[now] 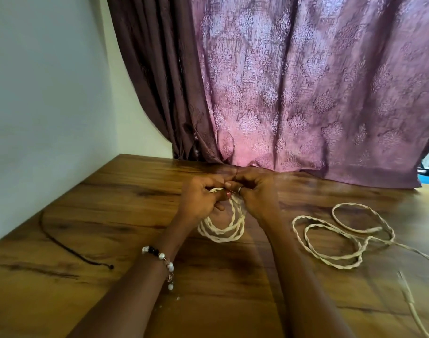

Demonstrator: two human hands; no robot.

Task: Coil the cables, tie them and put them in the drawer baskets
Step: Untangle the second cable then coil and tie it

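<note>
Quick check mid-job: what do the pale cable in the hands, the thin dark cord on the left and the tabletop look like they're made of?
Pale cable: looks like two cream strands twisted together, matte, possibly fabric-braided; the spiral ridges show, but the covering is uncertain. Dark cord: thin, matte, dark brown or black, with a small knot or bead at its end; string or leather, cannot tell. Tabletop: wood or wood-look laminate, brown grain with a soft sheen.

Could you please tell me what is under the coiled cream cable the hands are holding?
Bare wooden table lies beneath the coiled cable; its upper end is hidden inside both hands' fingers.
</note>
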